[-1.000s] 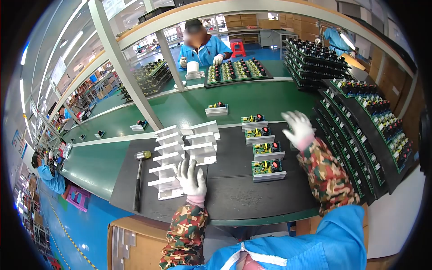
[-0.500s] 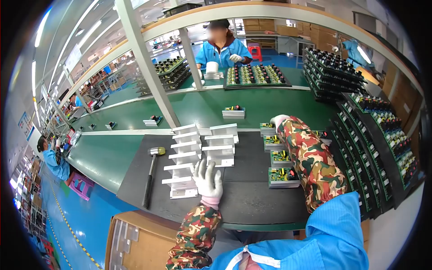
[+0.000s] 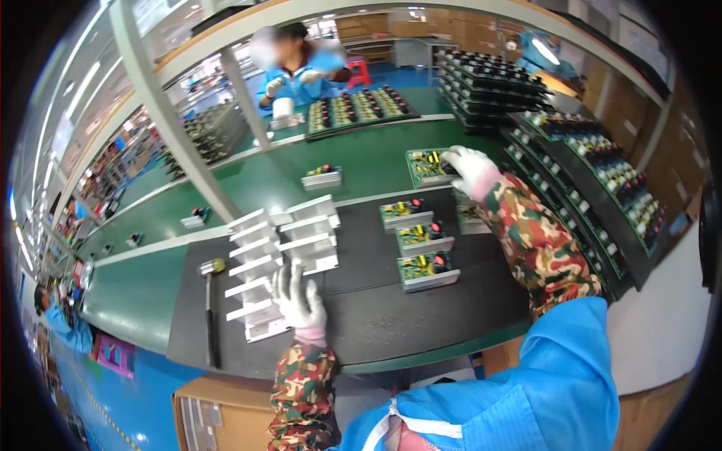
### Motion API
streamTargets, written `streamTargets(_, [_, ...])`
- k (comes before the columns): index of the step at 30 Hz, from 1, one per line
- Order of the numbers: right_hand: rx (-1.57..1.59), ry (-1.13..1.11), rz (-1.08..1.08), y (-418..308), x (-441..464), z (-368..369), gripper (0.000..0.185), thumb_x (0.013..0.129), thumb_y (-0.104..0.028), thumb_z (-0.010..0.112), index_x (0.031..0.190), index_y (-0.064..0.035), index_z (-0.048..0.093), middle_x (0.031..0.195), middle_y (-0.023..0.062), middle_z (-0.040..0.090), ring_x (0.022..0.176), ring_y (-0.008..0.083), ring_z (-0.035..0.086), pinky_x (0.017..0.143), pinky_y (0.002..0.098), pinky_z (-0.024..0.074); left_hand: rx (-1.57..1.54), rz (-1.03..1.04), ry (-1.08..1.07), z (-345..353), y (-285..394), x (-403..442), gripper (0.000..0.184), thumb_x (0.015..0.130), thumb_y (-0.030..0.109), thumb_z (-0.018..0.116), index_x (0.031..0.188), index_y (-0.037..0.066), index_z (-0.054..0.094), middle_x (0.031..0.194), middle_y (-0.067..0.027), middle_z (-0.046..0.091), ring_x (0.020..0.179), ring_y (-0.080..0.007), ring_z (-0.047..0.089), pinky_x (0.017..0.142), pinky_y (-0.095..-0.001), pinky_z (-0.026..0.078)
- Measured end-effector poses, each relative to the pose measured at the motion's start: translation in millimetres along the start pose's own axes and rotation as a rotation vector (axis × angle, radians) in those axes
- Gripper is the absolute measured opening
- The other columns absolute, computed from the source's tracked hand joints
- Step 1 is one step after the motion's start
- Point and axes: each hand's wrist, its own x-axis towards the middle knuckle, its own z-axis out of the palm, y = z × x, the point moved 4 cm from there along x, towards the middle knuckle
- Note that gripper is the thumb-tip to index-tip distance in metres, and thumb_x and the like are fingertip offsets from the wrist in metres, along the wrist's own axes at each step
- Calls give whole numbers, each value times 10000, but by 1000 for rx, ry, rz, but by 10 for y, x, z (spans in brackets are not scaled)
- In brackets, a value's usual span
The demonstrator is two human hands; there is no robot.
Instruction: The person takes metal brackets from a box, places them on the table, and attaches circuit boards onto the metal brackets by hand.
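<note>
My right hand [image 3: 472,169], in a white glove, grips the right end of a green circuit board [image 3: 427,164] with a metal heat sink along its edge. This board is over the green conveyor belt [image 3: 368,169], just past the black mat. Three similar boards [image 3: 426,237] stand in a column on the mat, and another [image 3: 472,218] is partly hidden under my right forearm. My left hand [image 3: 299,302], also gloved, has its fingers spread beside two rows of bare metal heat sinks [image 3: 256,248]. It may touch the nearest ones; I cannot tell.
A mallet [image 3: 210,301] lies on the black mat [image 3: 361,316] at the left. Stacked trays of boards [image 3: 594,195] rise at my right. Another board [image 3: 322,177] sits on the belt. Across it, a co-worker [image 3: 301,75] stands behind a filled tray [image 3: 361,111]. A metal post [image 3: 165,105] rises at left.
My right hand has moved a circuit board from the back of the column forward onto or over the belt. My left hand stays by the heat sinks. The view has turned right.
</note>
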Motion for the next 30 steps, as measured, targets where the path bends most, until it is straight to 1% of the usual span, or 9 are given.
streamTargets(2, [-1,-48,-3,81,-437,-282,597,688,-110,721,1255,-103,535,1275,136,541,1163,349,531,990,429,432,-25,4,17,-2,24,1,347,903,184,585,1217,44,627,1287,-179,550,1228,-390,470,1123,-552,254])
streamTargets(4, [-3,-77,-69,245,-846,-321,565,676,-104,717,1217,-84,553,1263,132,548,1151,333,539,981,429,429,-9,13,14,13,12,-22,335,905,174,585,1210,41,628,1286,-181,554,1235,-393,466,1120,-546,262])
streamTargets(8, [69,-279,-48,270,-1535,-357,566,643,-99,732,1186,-79,575,1229,129,566,1141,331,545,966,426,435,-49,5,14,30,-5,-52,338,910,161,591,1224,41,622,1302,-186,548,1254,-397,459,1116,-533,270])
streamTargets(9, [71,-312,-55,255,-1671,-310,562,672,-112,731,1210,-77,570,1216,119,560,1115,313,550,962,427,439,-40,5,8,29,-11,-58,338,910,158,591,1226,40,621,1303,-187,547,1254,-397,459,1114,-532,273])
streamTargets(12, [92,-409,-4,214,-1841,-32,548,678,-94,713,1209,-85,578,1152,105,585,1100,308,564,950,416,445,-25,4,-1,35,-2,-57,329,921,145,586,1229,38,620,1314,-188,540,1259,-391,458,1117,-530,268])
streamTargets(19, [27,-352,108,228,-1681,366,498,677,-101,735,1158,-116,605,1082,94,611,1041,309,606,897,423,490,-7,11,-2,32,-33,-76,338,917,159,582,1232,42,617,1306,-181,541,1260,-389,449,1113,-527,271])
streamTargets(26, [33,-364,188,271,-1637,397,583,680,-110,737,1235,-107,560,1204,101,577,1119,324,564,965,431,447,-15,-9,-19,16,-19,-60,342,901,146,584,1224,42,624,1288,-183,550,1253,-384,454,1128,-547,246])
streamTargets(27, [-18,-298,148,274,-1700,467,651,682,-134,746,1291,-122,515,1305,127,517,1225,348,488,1047,462,385,-20,-12,-18,9,-11,-53,339,901,146,584,1221,42,626,1287,-185,551,1250,-385,456,1128,-547,246])
streamTargets(30, [-67,-198,146,42,-1731,311,725,683,-159,756,1347,-138,465,1385,162,442,1318,376,388,1113,497,307,-16,-4,-5,11,-10,-42,327,903,146,589,1209,39,632,1285,-186,551,1248,-388,457,1124,-543,258])
